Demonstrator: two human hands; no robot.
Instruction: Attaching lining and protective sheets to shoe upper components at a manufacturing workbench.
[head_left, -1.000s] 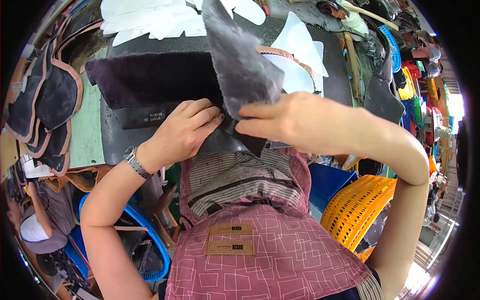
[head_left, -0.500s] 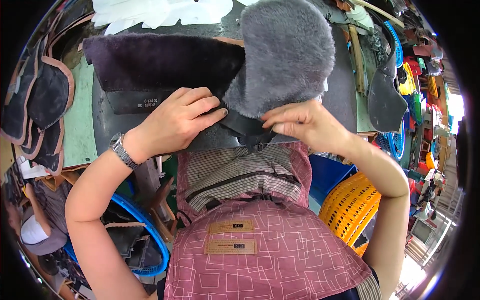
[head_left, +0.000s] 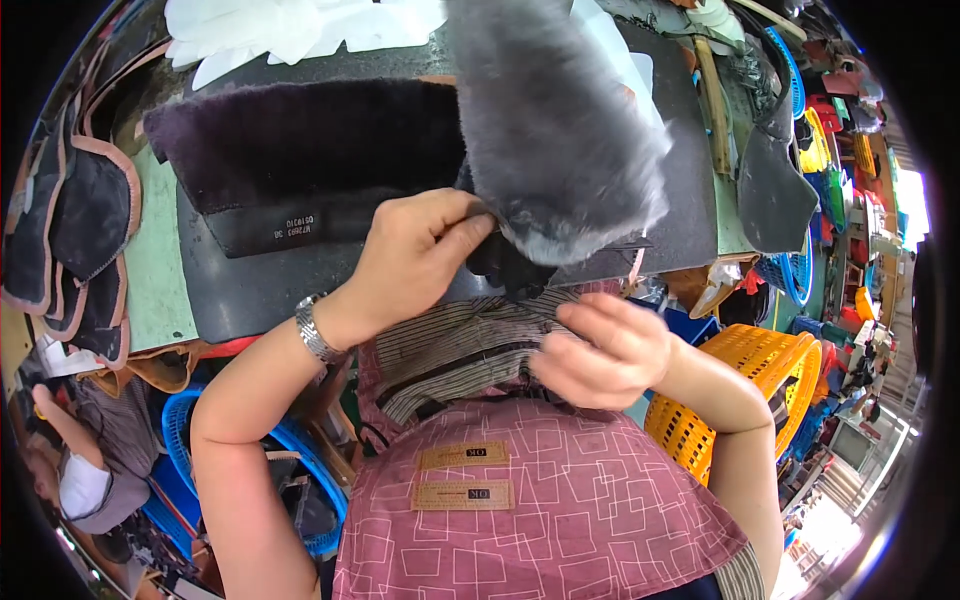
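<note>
A dark boot-shaft-like piece lies across the work surface, its plush dark lining folded over a smooth black strip. Joined to or overlapping its right end is a grey furry piece, blurred and tilted. My left hand is closed, thumb and fingers pinching the black edge at the lower left of the grey fur. Black material hangs below it at the table's near edge. My right hand is off the piece, before my lap, its fingers bent and smeared by motion.
White sheet pieces lie at the back of the dark work surface. Black pieces with tan edging are stacked at left. A blue basket stands below left, a yellow basket below right. Another person sits at far left.
My right hand has let go of the black edge and dropped toward my lap. My left hand has shifted right to the fur's edge. The grey furry piece has swung and tilted.
</note>
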